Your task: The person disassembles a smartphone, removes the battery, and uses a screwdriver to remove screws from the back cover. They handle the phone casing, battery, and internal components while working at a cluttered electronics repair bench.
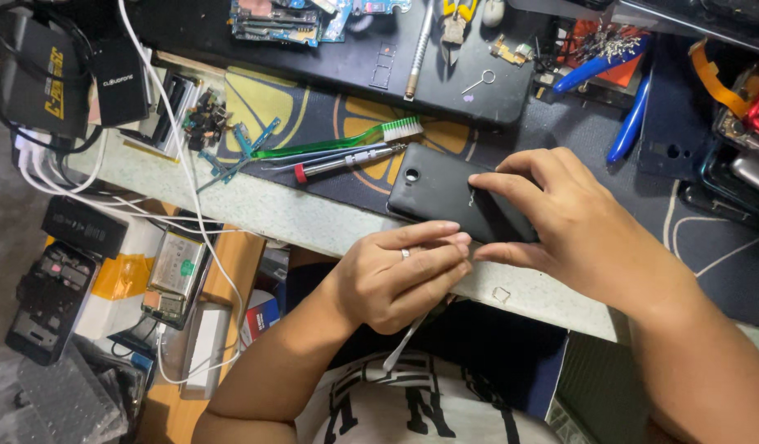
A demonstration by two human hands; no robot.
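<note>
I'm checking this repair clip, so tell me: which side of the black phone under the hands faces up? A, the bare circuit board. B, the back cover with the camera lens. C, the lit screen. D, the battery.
B: the black phone shows a plain back cover with a round camera lens, while the left hand and right hand press its edge.

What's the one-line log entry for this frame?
left hand: fingertips on black phone edge | right hand: pressing phone back | phone: face down, on mat | nearby: green toothbrush, screwdriver
</note>
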